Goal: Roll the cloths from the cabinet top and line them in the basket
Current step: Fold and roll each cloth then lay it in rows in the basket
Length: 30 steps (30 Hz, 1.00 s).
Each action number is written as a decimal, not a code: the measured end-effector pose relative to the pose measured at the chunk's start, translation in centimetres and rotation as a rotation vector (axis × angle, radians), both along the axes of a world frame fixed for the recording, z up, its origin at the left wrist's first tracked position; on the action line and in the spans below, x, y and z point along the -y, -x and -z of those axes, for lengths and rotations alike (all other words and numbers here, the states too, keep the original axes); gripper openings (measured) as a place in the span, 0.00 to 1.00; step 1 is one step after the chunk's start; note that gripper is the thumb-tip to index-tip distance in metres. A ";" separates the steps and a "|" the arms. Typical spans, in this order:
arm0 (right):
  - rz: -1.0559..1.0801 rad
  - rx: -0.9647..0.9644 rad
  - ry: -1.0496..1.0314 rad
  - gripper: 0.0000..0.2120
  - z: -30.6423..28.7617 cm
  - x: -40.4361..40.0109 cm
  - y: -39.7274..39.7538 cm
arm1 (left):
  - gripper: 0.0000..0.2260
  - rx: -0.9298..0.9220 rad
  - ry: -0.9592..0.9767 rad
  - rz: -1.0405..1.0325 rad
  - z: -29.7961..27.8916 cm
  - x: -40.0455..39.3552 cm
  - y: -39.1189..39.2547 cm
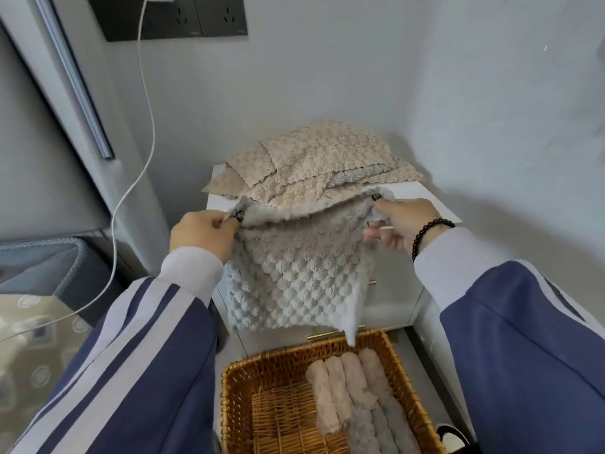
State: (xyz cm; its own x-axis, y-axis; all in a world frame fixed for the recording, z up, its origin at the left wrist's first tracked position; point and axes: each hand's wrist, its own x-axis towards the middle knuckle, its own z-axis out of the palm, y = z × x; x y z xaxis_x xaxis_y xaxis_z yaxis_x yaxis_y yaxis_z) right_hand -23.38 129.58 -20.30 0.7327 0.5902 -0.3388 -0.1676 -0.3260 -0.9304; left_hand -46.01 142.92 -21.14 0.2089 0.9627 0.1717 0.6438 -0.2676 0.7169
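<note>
Both hands, left (pixel 201 235) and right (pixel 401 224), pinch the grey cloth's (pixel 294 273) top corners, hanging it above the basket (pixel 235 381).

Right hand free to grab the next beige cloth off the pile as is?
Probably not yet. The right hand and left hand each pinch a top corner of the grey cloth, hanging before the beige pile. Nothing else blocks it.

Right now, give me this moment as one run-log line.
left hand: pinches grey cloth corner | right hand: pinches other corner | cloth: hanging unrolled | basket: rolls lined at right | pile: remains
</note>
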 end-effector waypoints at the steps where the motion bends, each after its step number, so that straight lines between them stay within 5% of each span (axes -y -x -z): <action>1: 0.002 -0.063 -0.052 0.08 -0.2 -0.2 0.1 | 0.11 0.060 0.033 -0.016 -0.2 -0.2 0.0; 5: -0.032 -0.301 -0.261 0.18 -0.8 -0.8 0.6 | 0.06 0.514 0.353 0.038 -0.8 -0.3 -0.4; 8: -0.119 -0.422 -0.298 0.27 -1.0 -0.9 0.4 | 0.06 0.589 0.452 0.094 -0.6 -0.6 -0.3; 14: -0.046 -0.540 -0.350 0.26 -0.7 -1.4 -0.8 | 0.04 0.742 0.552 0.116 -1.1 -1.5 0.1; 22: 0.108 -0.326 -0.540 0.19 -1.1 -3.3 0.0 | 0.09 1.085 0.609 0.137 -1.8 -0.9 -0.9; 25: 0.118 -0.209 -0.439 0.06 -0.6 -3.3 0.7 | 0.09 0.937 0.541 0.058 -1.4 -0.7 -0.9; 27: 0.148 -0.126 -0.314 0.09 0.3 -3.4 0.6 | 0.02 0.799 0.443 0.014 -0.8 -0.9 -0.7; 30: 0.151 -0.087 -0.189 0.08 1.6 -3.7 -0.5 | 0.09 0.624 0.337 -0.023 -0.5 -1.3 -0.1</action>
State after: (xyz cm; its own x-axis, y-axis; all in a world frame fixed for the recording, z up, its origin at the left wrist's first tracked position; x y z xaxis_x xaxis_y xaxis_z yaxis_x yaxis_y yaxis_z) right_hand -22.91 133.31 -21.86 0.7904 0.5351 -0.2983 -0.2828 -0.1132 -0.9525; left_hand -45.91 144.22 -20.67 0.1477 0.9875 -0.0552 0.0890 0.0424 0.9951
